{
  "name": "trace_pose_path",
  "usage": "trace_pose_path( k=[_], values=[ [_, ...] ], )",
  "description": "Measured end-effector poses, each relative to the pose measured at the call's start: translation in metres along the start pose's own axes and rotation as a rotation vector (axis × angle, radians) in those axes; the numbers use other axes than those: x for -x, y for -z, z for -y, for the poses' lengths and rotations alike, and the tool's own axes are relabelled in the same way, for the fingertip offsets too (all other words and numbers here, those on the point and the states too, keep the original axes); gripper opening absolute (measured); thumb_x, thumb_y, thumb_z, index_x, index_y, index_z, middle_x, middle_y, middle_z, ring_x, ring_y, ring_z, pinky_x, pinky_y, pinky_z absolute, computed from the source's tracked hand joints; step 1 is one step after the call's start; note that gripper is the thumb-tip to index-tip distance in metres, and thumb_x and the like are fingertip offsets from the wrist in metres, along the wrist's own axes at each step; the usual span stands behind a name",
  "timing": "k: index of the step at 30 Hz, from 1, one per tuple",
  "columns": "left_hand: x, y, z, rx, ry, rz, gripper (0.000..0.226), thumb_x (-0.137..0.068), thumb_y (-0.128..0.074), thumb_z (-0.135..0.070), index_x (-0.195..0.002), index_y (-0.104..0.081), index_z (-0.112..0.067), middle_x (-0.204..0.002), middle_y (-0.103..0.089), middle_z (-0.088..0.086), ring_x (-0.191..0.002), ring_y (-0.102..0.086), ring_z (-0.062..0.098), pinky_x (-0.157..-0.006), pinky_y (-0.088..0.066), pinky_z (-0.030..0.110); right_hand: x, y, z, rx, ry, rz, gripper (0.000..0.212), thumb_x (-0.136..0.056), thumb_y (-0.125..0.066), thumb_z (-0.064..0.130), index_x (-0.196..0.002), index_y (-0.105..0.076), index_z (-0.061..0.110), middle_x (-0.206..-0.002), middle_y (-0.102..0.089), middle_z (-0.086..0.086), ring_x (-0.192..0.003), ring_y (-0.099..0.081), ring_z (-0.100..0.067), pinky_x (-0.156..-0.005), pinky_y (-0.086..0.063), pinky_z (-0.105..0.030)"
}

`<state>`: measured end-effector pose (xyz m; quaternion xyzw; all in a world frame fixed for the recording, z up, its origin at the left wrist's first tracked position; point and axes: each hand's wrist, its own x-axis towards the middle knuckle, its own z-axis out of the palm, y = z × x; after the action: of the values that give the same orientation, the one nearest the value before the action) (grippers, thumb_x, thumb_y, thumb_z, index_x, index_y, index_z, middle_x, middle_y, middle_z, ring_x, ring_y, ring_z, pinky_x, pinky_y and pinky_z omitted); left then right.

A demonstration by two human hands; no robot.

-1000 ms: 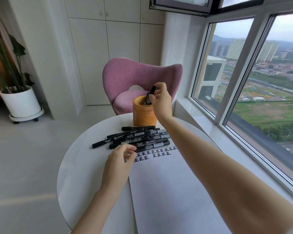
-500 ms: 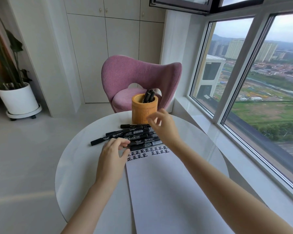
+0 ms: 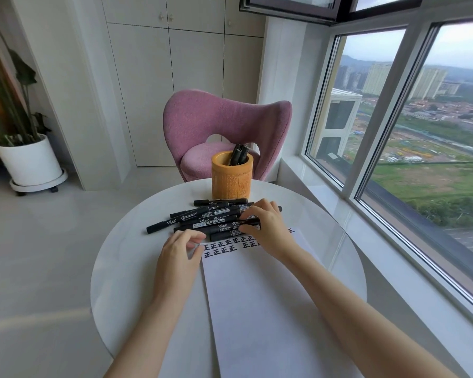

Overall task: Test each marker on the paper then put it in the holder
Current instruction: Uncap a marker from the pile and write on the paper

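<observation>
1. The right hand arches over the marker pile. Thumb and fingertips close narrowly on the chosen marker, which lies on the pile and is not yet lifted.
2. The left hand holds nothing. Its fingers are loosely bent, with the tips at the far left corner of the paper.
3. The paper lies on the round table. Rows of written characters fill its far end, just beside the pile.
4. The holder stands upright behind the pile, and several tested markers lean inside it.
5. Risk: a pull on one barrel from a loose stack may set its neighbours rolling toward the table edge, because the round barrels rest on one another.
6. Risk: the right wrist lies across the characters, so a dragging withdrawal could smear any ink that is not dry.
7. Risk: the sheet may slide under the pen stroke if the left hand does not press it down.
8. Risk: all the markers look alike, so one set back on the pile after its test could be tested twice.
</observation>
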<state>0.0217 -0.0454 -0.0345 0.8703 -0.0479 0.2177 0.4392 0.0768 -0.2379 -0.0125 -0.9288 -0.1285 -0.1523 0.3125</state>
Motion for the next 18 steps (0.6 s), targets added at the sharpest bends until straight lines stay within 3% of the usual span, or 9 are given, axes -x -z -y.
trace_pose_path(
  k=[5, 8, 12, 15, 18],
  values=[
    [0.0, 0.001, -0.001, 0.03, -0.028, -0.05, 0.024, -0.081, -0.068, -0.003, -0.092, -0.063, -0.023, -0.091, -0.061, -0.006, -0.082, -0.057, 0.008, -0.073, -0.042, 0.022, 0.0, 0.003, 0.002, -0.07, 0.01, -0.016, 0.012, -0.084, -0.07, 0.017, -0.095, -0.07, 0.013, -0.099, -0.049, 0.005, -0.099, -0.033, -0.018, -0.091, -0.032, -0.032],
    [0.0, 0.003, -0.005, -0.02, -0.114, -0.112, 0.033, -0.076, -0.073, -0.005, -0.103, -0.061, -0.019, -0.099, -0.056, -0.008, -0.095, -0.054, 0.015, -0.087, -0.041, 0.027, 0.007, 0.012, 0.005, -0.133, 0.028, -0.063, 0.009, -0.085, -0.07, 0.022, -0.092, -0.069, 0.017, -0.093, -0.054, 0.008, -0.101, -0.036, -0.019, -0.088, -0.034, -0.031],
    [-0.001, 0.006, -0.015, -0.188, -0.269, -0.166, 0.055, -0.071, -0.078, -0.016, -0.122, -0.055, -0.013, -0.118, -0.054, 0.005, -0.111, -0.041, 0.02, -0.098, -0.03, 0.027, 0.023, 0.031, 0.014, -0.228, 0.026, -0.036, 0.006, -0.086, -0.069, 0.021, -0.092, -0.069, 0.019, -0.084, -0.057, 0.022, -0.1, -0.044, -0.016, -0.086, -0.036, -0.024],
    [-0.002, 0.009, -0.022, -0.261, -0.354, -0.11, 0.047, -0.08, -0.066, -0.034, -0.124, -0.055, -0.018, -0.115, -0.059, 0.0, -0.107, -0.046, 0.018, -0.094, -0.033, 0.028, 0.032, 0.043, 0.023, -0.328, 0.037, 0.045, 0.005, -0.088, -0.068, 0.019, -0.086, -0.066, 0.023, -0.081, -0.063, 0.018, -0.083, -0.051, -0.001, -0.071, -0.035, -0.01],
    [0.001, 0.008, -0.025, -0.267, -0.357, -0.022, 0.038, -0.086, -0.044, -0.046, -0.107, -0.062, -0.021, -0.1, -0.065, -0.006, -0.094, -0.051, 0.011, -0.081, -0.036, 0.023, 0.039, 0.051, 0.03, -0.554, -0.027, 0.064, 0.009, -0.089, -0.067, 0.017, -0.08, -0.067, 0.02, -0.074, -0.064, 0.008, -0.065, -0.052, -0.001, -0.062, -0.039, -0.013]
  ],
)
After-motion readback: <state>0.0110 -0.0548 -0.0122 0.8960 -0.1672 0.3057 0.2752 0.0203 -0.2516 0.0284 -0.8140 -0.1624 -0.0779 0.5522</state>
